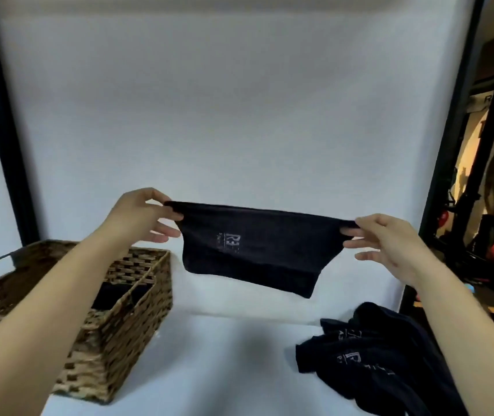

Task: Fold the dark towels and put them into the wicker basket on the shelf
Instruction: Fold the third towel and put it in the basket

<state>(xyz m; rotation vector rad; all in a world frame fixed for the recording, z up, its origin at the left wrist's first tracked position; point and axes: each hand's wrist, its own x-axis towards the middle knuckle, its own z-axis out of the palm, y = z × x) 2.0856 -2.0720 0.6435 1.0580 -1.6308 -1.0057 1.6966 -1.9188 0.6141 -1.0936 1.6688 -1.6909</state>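
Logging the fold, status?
Left hand, right hand pinch towel corners, stretched midair. Basket left, unfolded pile right. Nothing blocking.

One held towel (257, 244), one towel pile (384, 364), one basket (125, 322), two hands (137, 217).

Held towel: a dark towel (253, 244) hangs stretched in the air between both hands, above the white surface (224, 364); a pale printed logo shows on its left half.
Left hand: the left hand (140, 216) pinches the towel's upper left corner between thumb and fingers.
Right hand: the right hand (390, 240) pinches the upper right corner, its other fingers spread.
Basket: a wicker basket (125, 331) stands near left on the surface, with dark cloth inside one compartment.
Pile: loose dark towels (381, 361) lie crumpled near right.
Backdrop: a white panel (224, 115) fills the far side.
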